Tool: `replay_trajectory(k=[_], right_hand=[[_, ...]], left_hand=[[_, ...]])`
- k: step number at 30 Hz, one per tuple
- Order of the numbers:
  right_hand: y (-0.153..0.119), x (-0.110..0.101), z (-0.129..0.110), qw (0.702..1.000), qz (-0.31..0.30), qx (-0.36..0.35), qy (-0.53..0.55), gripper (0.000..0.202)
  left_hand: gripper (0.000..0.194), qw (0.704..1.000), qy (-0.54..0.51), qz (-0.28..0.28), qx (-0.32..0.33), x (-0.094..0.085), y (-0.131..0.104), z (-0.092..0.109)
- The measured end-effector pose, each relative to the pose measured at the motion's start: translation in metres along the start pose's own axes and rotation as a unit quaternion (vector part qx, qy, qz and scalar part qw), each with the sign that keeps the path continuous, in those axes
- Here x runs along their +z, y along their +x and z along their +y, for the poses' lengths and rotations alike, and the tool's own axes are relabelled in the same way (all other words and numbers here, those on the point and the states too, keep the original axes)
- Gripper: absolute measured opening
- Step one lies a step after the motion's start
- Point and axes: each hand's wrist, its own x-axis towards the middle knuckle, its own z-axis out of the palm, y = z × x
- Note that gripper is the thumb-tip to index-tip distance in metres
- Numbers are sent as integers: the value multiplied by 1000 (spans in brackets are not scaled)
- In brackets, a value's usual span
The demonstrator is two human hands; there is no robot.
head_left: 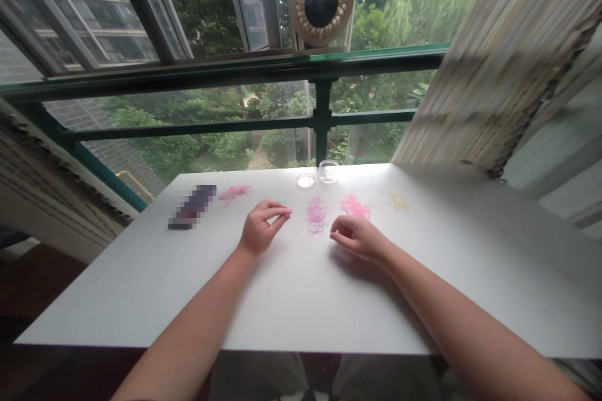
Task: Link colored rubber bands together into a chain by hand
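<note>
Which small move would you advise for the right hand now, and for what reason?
Perhaps ease the right hand slightly left, toward the purple strands: they lie close beside its fingers, while the left hand is on their other side. I cannot tell whether either hand already holds a strand.

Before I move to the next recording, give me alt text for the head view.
A person's bare left hand and right hand flank a purple pile of thin strands on a white table, with two pink piles and a yellow pile. Behind are two clear round containers, then a green railing and trees outside.
</note>
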Motion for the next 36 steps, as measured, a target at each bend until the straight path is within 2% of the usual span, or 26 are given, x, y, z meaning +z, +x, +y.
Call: replay_trajectory(k=[4,6,8,11,15,20,26,36], right_hand=[[7,3,-23,999,-2,-1,46,35],[9,6,-28,997,36,-13,67,30],[8,12,-28,991,100,-23,86,15],[2,21,-22,980,161,-34,108,5],[-4,28,-20,979,149,-57,129,12],[-2,29,-20,970,169,-73,156,23],[-3,21,-19,967,190,-98,136,9],[-2,18,-18,964,206,-120,116,5]], left_hand=[[14,992,-74,-74,66,27,7,34],[14,989,-99,-82,71,37,9,43],[14,991,-114,-56,51,43,7,47],[14,993,-118,-19,18,47,-2,48],[13,993,-116,-23,11,45,-11,46],[13,992,-121,-15,14,44,-9,43],[11,991,-123,-39,22,48,-9,46],[11,991,-113,-33,56,51,-7,46]])
